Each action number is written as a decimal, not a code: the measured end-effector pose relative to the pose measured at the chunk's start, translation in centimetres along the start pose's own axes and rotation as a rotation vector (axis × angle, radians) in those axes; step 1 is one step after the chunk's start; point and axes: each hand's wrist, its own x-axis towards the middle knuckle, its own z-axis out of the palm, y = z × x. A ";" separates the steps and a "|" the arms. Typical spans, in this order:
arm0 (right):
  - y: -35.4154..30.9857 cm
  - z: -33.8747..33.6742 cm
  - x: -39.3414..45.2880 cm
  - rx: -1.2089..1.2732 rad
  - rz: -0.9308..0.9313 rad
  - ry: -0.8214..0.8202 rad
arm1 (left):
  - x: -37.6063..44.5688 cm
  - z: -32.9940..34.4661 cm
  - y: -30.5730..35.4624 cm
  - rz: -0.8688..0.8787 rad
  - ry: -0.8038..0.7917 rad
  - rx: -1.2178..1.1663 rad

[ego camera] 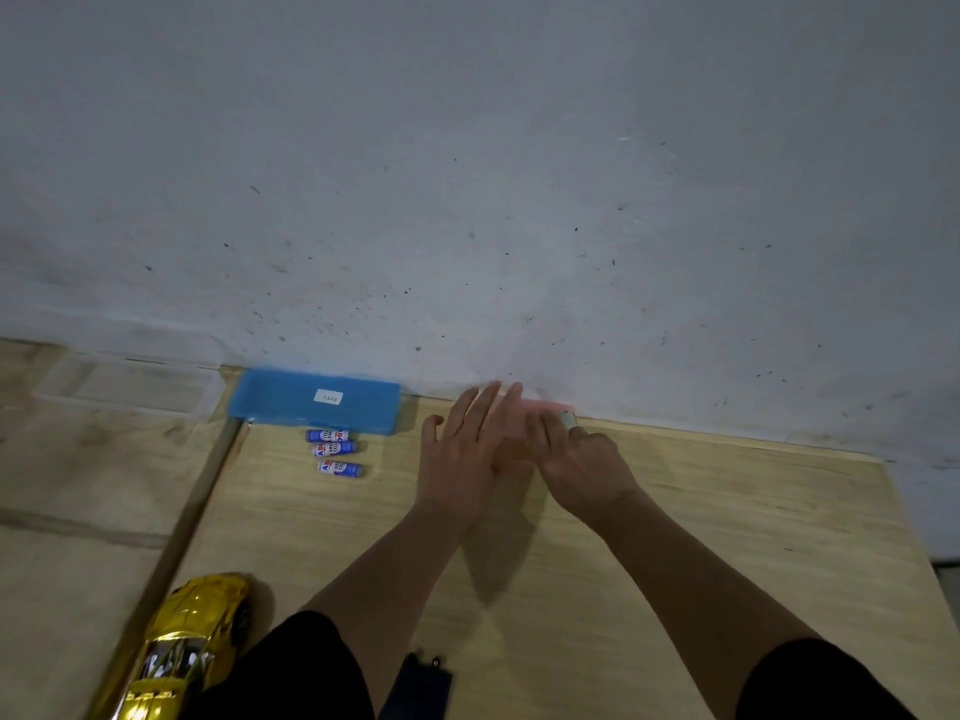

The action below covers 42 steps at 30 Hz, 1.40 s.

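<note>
Tray: a clear shallow plastic tray [124, 381] lies at the far left, against the foot of the wall.
Car: a shiny gold toy car [192, 646] sits at the near left, its nose pointing to the far side, just beside the long seam in the wood.
Box: a flat blue plastic box with a white label [317, 402] lies along the wall, right of the tray.
Batteries: three blue-and-white cylindrical batteries [335, 452] lie side by side just near of the blue box, each turned left to right.
Black part: a small flat black object [415, 688] lies at the near edge between the two forearms; it is too dark to identify.
Left hand: the left hand [462, 449] is palm down with its fingers straight and spread, laid over the left part of the pink case.
Pink case: a flat pale-pink plastic case [545, 406] lies at the far side against the wall, right of the blue box, mostly covered by both hands.
Right hand: the right hand [582, 459] has its fingers bent down onto the right end of the case; blur hides whether they grip it.
Worktop: a light plywood worktop [675, 537] carries everything.
Wall: a speckled white wall [467, 174] rises behind.
</note>
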 end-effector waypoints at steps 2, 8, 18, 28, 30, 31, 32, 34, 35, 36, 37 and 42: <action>0.6 -0.3 0.2 0.046 0.007 0.031 | -0.1 -0.2 0.3 0.050 0.078 0.021; 2.1 -1.2 0.2 0.164 0.030 0.067 | -0.2 -0.2 0.1 0.077 0.164 0.088; 0.1 2.2 -0.3 0.385 -0.175 0.257 | 1.8 -1.2 -1.1 0.155 0.222 0.187; -1.3 5.3 0.8 0.477 -0.064 0.045 | 2.3 -0.6 -2.0 0.183 0.289 0.218; -1.3 5.3 0.3 0.481 -0.039 0.005 | 2.2 -0.7 -2.1 0.186 0.262 0.229; -1.3 5.2 0.0 0.481 -0.020 -0.005 | 2.2 -0.7 -2.1 0.188 0.249 0.231; -1.2 5.0 -0.3 0.488 0.001 -0.001 | 2.2 -0.7 -2.1 0.191 0.242 0.228; -1.4 4.4 -1.1 0.518 0.042 0.085 | 2.2 -0.8 -2.0 0.192 0.246 0.219; -1.7 4.2 -1.6 0.524 0.062 0.155 | 2.2 -0.9 -1.9 0.186 0.253 0.217; -2.0 3.8 -2.0 0.519 0.089 0.229 | 2.1 -0.9 -1.8 0.180 0.263 0.215; -2.2 3.4 -2.3 0.505 0.127 0.288 | 1.9 -1.0 -1.7 0.177 0.271 0.212; -2.8 1.4 -2.3 0.457 0.377 0.211 | 0.8 -1.0 -1.0 0.137 0.182 0.183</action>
